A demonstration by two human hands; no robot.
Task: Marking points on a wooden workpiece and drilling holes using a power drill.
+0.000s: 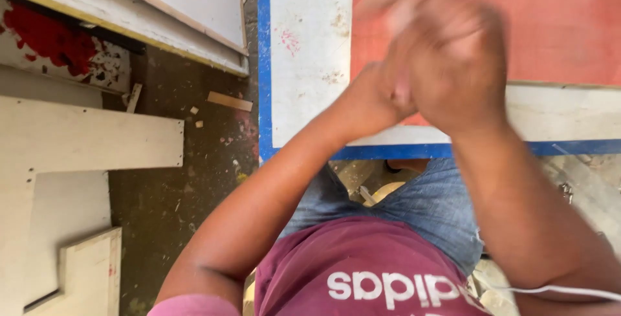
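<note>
Red-faced panel (556, 25) is lying at 1 o'clock under both hands, which I'm seeing pressed together, blurred. Right hand (453, 64) is covering left hand (375, 96); I cannot tell whether anything is gripped. Scraps littering the floor (174, 186) at 8 o'clock could trip a step, I'm judging.

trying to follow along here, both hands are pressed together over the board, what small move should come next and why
Probably part the hands and lower them to the board. The left hand and right hand are clasped together and motion-blurred above it, touching no panel; whether they hold anything cannot be told.
</note>
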